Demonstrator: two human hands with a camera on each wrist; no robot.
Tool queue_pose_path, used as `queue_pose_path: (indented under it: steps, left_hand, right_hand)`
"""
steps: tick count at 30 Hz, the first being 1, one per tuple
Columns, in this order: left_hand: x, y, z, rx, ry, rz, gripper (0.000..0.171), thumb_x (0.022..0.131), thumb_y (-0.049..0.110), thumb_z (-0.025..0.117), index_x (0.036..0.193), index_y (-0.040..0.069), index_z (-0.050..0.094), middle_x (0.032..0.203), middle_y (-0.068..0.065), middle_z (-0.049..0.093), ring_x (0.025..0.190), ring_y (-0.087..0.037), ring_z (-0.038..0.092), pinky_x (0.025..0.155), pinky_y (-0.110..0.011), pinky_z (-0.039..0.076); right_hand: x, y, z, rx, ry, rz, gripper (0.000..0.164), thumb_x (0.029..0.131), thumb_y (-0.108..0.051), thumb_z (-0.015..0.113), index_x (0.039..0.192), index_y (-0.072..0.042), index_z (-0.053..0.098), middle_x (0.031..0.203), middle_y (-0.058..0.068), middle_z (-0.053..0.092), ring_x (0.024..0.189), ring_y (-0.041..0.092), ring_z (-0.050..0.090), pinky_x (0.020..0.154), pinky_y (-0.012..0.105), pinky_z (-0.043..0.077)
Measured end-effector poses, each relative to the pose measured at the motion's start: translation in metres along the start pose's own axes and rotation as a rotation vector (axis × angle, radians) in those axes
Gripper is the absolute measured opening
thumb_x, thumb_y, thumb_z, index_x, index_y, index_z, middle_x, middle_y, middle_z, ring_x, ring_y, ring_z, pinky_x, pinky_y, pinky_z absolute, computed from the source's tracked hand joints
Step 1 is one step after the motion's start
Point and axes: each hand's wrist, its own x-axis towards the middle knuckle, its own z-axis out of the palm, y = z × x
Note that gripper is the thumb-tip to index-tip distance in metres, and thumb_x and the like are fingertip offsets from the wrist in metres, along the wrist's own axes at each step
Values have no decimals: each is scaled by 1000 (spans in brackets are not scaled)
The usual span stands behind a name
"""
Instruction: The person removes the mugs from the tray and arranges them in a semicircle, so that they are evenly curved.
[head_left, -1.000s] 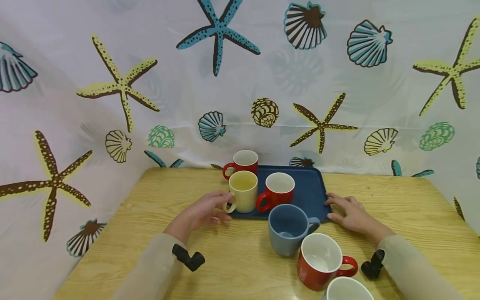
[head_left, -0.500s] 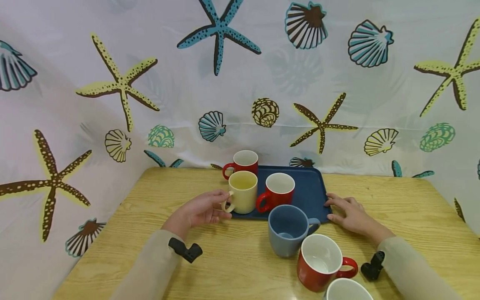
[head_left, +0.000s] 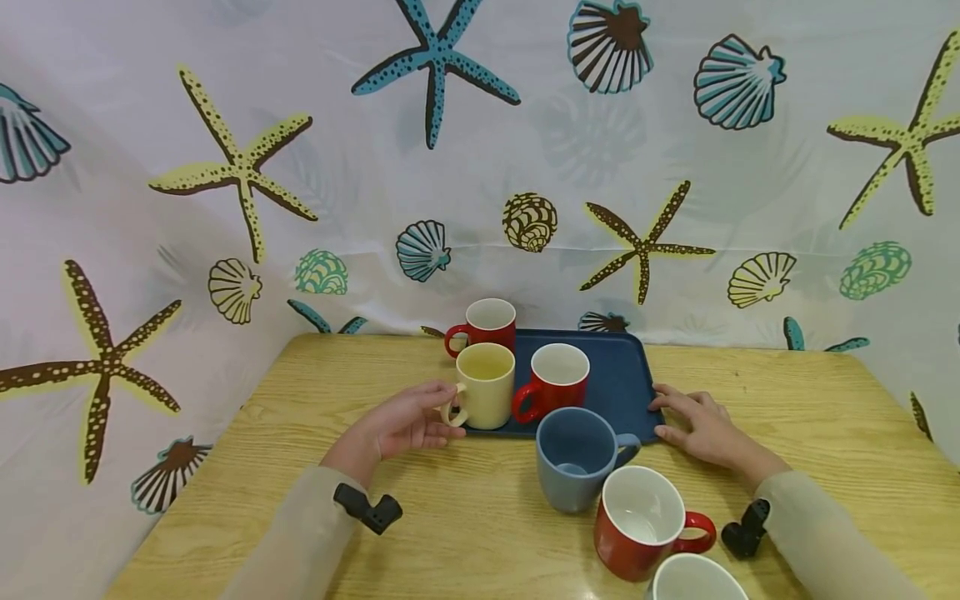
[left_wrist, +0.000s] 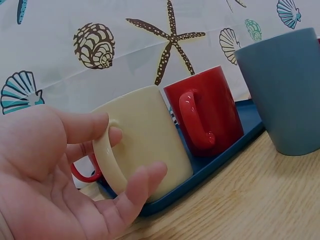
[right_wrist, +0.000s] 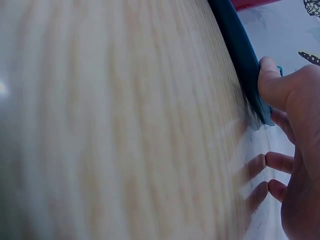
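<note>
My left hand pinches the handle of a cream mug, thumb over the top and a fingertip through the loop. The mug stands upright at the front left of a dark blue tray. Behind it on the tray is one red mug, and to its right another red mug, both white inside. My right hand touches the tray's right edge near the front corner, its thumb against the rim in the right wrist view and the other fingers spread, holding nothing.
A blue-grey mug stands on the wooden table just in front of the tray. Nearer are a red mug and a partly cropped mug with a white inside. A shell-and-starfish cloth hangs behind the table.
The cream mug has shifted very slightly toward the tray's front, its handle a little further left. My left hand has moved slightly left with it. My right hand stays in place.
</note>
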Motion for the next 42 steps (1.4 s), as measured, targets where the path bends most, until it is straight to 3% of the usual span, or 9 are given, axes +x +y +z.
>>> queue_pose_path:
  steps: [5,9,16,20,28,34,42]
  left_hand:
    - [-1,-3,1,-36,-2,21,21,97,32,50,101,11,47,110,-17,44,90,-26,65,85,-42,49]
    - [-2,-7,1,-57,36,39,25,97,32,50,105,9,45,115,-18,41,92,-28,63,89,-45,47]
    - [-3,-12,0,-107,109,65,32,97,32,50,119,9,43,117,-18,40,93,-31,62,88,-43,48]
    - [-4,-12,0,-108,108,82,32,97,32,50,117,8,43,111,-14,42,93,-31,62,82,-38,50]
    - [-9,-12,1,-55,102,130,23,98,31,48,99,8,48,105,-11,43,90,-29,63,78,-34,51]
    - [-16,-11,0,-35,121,136,28,96,33,49,104,5,48,105,-12,42,91,-28,63,84,-37,50]
    - [-29,-8,-1,-45,150,115,36,96,34,49,113,2,44,106,-14,44,90,-26,62,82,-34,50]
  right_hand:
    - [-1,-2,-2,1,10,-9,35,90,-31,61,120,-15,58,147,15,31,119,41,30,93,62,21]
    - [-1,-4,-2,0,14,-6,35,89,-31,62,120,-15,58,146,15,31,119,41,30,93,62,21]
    - [-1,-3,-1,0,1,5,33,90,-29,62,119,-15,58,147,15,30,120,41,30,93,62,21]
    - [0,-2,-2,4,-1,8,33,89,-29,62,120,-15,58,147,15,30,120,42,29,94,62,20]
    - [3,1,-3,-7,8,-5,34,89,-31,62,120,-16,58,147,14,31,120,41,30,94,62,20]
    - [5,0,-5,3,2,-2,34,89,-31,61,120,-16,58,146,14,32,120,40,30,94,62,21]
    - [7,-1,-9,15,-24,24,36,90,-32,61,121,-16,58,147,13,31,121,41,28,95,62,19]
